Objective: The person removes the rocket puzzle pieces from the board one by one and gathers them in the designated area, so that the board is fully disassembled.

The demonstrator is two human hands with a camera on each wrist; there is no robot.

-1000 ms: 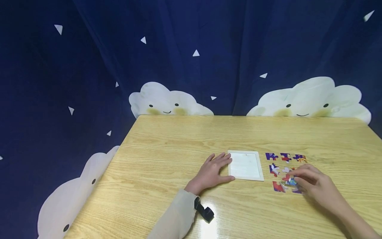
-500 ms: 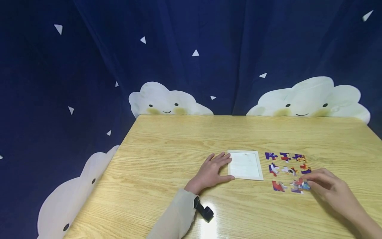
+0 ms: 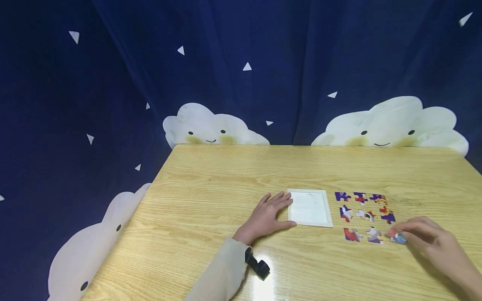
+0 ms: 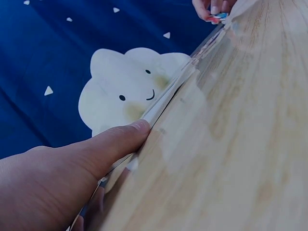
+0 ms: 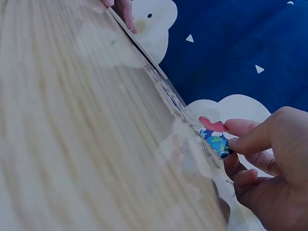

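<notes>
My right hand pinches a red and blue jigsaw piece between thumb and fingers. In the right wrist view this jigsaw piece is tilted up off the table. Loose jigsaw pieces lie in rows left of and beyond that hand; nearest are a purple and orange piece and a white and grey piece. My left hand rests with spread, fairly straight fingers at the left edge of a white square puzzle tray. Its thumb touches the tray edge in the left wrist view.
The wooden table runs back to a dark blue curtain printed with clouds and triangles. More jigsaw pieces, such as a red one, lie flat just right of the tray. A black strap sits on my left wrist.
My right hand has moved right with the pinched jigsaw piece, from over the middle of the rows to the right end of the nearest row. My left hand and the tray stayed still.
</notes>
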